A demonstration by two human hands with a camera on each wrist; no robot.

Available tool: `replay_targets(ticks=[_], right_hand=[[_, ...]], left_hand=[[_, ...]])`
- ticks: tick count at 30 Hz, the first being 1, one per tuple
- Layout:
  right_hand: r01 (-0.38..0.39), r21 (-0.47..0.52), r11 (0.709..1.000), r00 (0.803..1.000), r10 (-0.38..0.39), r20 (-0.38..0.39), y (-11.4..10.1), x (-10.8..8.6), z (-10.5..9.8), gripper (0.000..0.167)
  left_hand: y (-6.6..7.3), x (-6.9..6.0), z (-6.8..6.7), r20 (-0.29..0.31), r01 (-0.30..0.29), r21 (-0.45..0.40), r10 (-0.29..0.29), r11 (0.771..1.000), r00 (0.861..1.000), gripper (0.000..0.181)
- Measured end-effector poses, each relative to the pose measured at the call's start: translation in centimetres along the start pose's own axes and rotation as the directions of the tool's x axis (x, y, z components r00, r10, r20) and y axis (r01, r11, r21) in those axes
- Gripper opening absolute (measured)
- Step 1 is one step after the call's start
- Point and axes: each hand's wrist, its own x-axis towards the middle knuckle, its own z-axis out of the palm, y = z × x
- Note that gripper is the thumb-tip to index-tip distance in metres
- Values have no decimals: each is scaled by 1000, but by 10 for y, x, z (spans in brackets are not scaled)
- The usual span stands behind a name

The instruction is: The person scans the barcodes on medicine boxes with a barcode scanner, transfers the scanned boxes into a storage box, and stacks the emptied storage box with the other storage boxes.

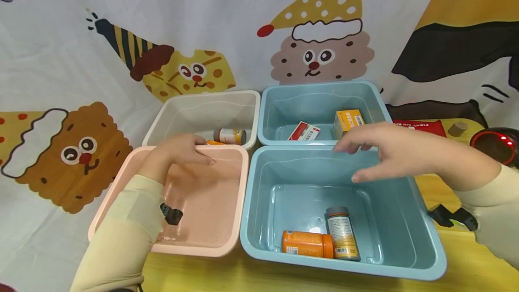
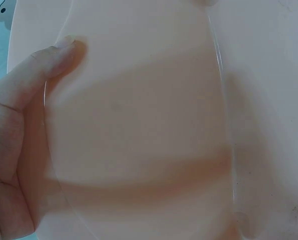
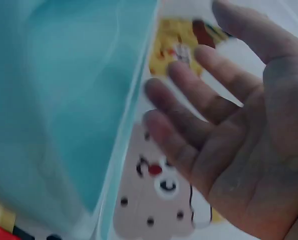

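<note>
Pink bin (image 1: pixel 211 211) just left of front blue bin (image 1: pixel 344 268). Left hand (image 1: pixel 180 150) at pink bin's far rim, left of front blue bin's far edge; thumb extended inside, other fingers mostly hidden, cannot tell whether gripping. Right hand (image 1: pixel 391 152) over front blue bin's far right part, fingers wide, holding nothing. Orange bottle (image 1: pixel 306 243) and grey-capped bottle (image 1: pixel 342 233) lie inside front blue bin, near side.
</note>
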Motion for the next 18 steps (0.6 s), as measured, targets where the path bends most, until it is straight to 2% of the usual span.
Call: replay_targets(ticks=[1,3,5,12,14,18], right_hand=[[-4,21,1000,997,3,75,-5,2,3,57],[-54,32,998,979,47,198,-15,5,7,55],[-87,24,996,957,77,281,-22,10,10,56],[-117,-20,993,907,116,406,-33,32,24,54],[-131,-27,991,882,129,454,-33,38,30,53],[-198,-5,980,814,168,556,-30,46,44,55]], left_hand=[[0,0,0,-1,1,0,-1,1000,1000,58],[-1,0,0,-1,1,0,-1,1000,1000,58],[-1,0,-1,-1,-1,-3,1,1000,1000,59],[0,-2,-2,-2,-5,-16,5,1000,1000,59],[0,-2,-2,-3,-6,-9,6,1000,1000,59],[2,-2,-2,-2,-9,-5,8,1000,1000,59]])
